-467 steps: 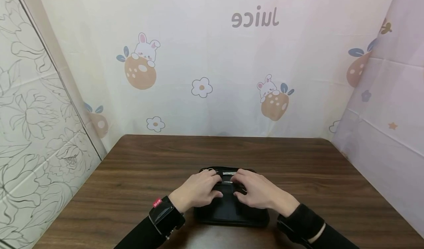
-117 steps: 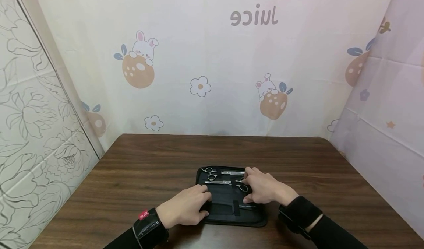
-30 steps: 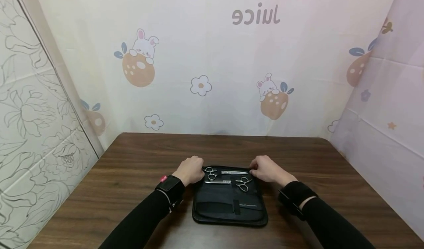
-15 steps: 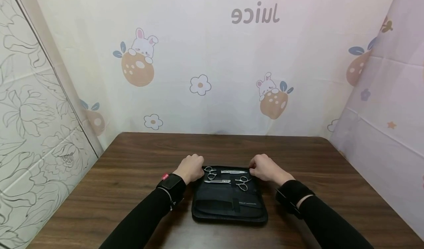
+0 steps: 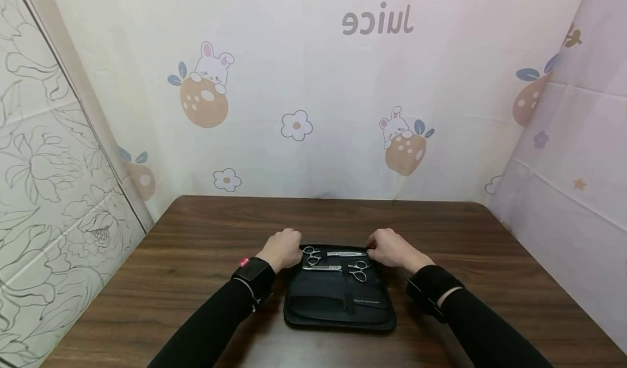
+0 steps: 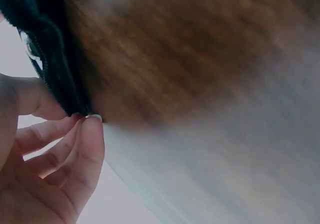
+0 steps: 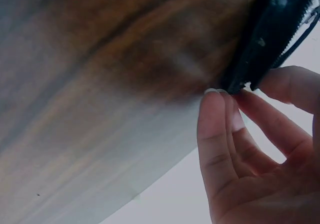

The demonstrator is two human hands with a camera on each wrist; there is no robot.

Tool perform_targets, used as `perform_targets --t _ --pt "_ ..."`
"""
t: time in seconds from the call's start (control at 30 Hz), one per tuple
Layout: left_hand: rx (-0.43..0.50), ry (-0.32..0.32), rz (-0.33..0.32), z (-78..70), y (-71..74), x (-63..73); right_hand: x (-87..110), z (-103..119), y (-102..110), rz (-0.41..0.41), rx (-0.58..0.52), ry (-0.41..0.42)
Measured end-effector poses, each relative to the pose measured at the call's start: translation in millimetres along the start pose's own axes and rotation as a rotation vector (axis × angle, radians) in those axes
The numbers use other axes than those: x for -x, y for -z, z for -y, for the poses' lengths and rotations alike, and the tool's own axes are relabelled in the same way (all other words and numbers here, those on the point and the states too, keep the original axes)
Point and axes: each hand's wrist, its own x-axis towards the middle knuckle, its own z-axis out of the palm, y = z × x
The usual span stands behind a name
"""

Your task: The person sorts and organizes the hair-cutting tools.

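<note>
A black zip-up scissors case (image 5: 338, 297) lies unfolded on the wooden table. Two pairs of silver scissors, the far pair (image 5: 345, 254) and the near pair (image 5: 321, 268), lie in its far half, with handles at opposite ends. My left hand (image 5: 281, 250) grips the case's far left corner. At the far right corner, my right hand (image 5: 393, 248) does the same. In the left wrist view, thumb and fingers (image 6: 90, 149) meet at the zippered edge (image 6: 55, 59). The right wrist view shows the fingers (image 7: 212, 119) and thumb at the opposite zippered edge (image 7: 272, 34).
Brown wooden table (image 5: 220, 221) surrounds the case. A pale printed curtain (image 5: 313, 85) hangs behind the table's far edge, and further sheets close off the left side (image 5: 49, 183) and right side (image 5: 573, 194).
Both hands were over the scissors at first, then at the case's left and right sides. They have since moved to its far corners and stayed nearly still over the last second.
</note>
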Motion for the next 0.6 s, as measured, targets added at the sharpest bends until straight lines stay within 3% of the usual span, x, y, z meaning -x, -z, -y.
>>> perform_targets --t 0.4,0.6 --pt "-0.010 0.004 0.053 -4.4 2.2 -6.3 -4.0 -0.5 2.1 0.017 -0.043 -0.022" --pt "0.115 0.054 0.092 0.6 7.1 -9.3 -4.6 -2.8 6.9 0.002 -0.106 -0.007"
